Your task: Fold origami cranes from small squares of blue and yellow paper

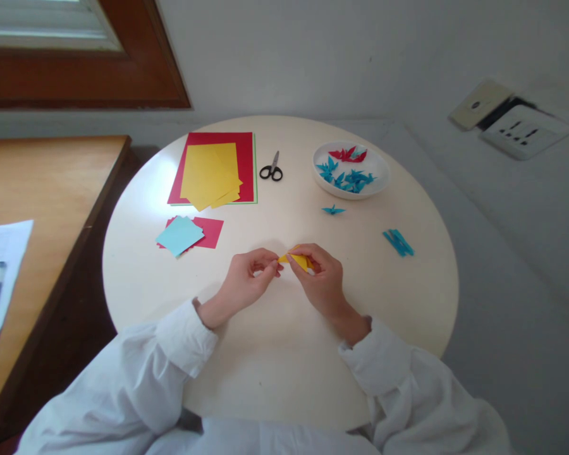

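A small folded yellow paper piece is pinched between both hands over the middle of the round white table. My left hand grips its left tip with thumb and fingers closed. Curled around the paper's right part, my right hand covers some of it. Both wrists rest on the tabletop in white sleeves.
A stack of yellow sheets lies on red paper at the back left, with black scissors beside it. Light blue and red squares lie nearer. A white plate holds several folded figures; one blue figure and a blue clip lie loose.
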Tool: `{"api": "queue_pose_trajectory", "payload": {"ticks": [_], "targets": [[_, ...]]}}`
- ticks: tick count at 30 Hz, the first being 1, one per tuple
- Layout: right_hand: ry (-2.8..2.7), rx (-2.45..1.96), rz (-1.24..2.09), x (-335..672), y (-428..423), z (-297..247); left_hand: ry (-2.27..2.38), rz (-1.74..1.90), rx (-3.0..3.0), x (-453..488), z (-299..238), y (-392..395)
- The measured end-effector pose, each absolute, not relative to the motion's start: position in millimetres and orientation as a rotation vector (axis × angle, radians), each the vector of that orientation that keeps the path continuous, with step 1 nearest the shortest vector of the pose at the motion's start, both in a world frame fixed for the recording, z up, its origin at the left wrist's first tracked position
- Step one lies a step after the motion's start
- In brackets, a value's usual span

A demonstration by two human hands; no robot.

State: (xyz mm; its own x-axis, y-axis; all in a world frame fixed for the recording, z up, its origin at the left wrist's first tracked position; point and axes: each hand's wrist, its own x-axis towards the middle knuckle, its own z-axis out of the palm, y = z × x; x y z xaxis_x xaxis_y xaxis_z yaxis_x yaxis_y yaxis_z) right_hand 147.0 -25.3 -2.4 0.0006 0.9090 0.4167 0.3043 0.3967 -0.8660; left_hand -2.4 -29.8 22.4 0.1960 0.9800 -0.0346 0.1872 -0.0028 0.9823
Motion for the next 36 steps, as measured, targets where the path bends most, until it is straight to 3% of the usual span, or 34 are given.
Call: {"api": "queue_pose_trajectory", "payload": {"ticks": [36], "targets": [[-1.468, -1.127, 0.731, 147.0, -25.7, -4.1, 1.241, 0.950, 1.630, -4.4, 19.1, -30.0]]}}
